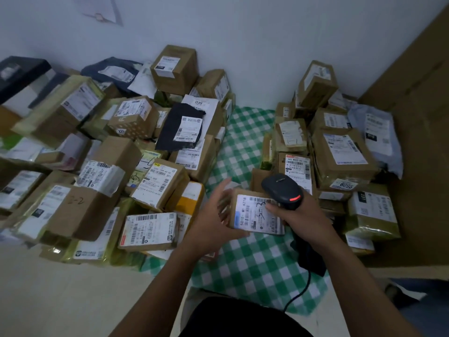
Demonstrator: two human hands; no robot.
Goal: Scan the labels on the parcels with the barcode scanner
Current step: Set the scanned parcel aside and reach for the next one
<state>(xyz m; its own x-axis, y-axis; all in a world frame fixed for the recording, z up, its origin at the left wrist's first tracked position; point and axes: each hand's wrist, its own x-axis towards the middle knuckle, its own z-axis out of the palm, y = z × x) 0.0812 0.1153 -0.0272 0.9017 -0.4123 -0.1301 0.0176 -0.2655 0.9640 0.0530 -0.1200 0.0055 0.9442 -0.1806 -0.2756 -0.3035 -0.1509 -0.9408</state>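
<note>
While the right hand (300,216) grips the barcode scanner (281,189), the left hand (212,218), fingers spread, steadies a small parcel (244,192) above the checked cloth (255,268) (scanner's red light on). Scanning looks underway; next, the beam must meet its label (258,215) squarely.

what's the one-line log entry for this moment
left hand: touches small parcel, fingers straight | right hand: grips barcode scanner above label | scanner light: red
</note>
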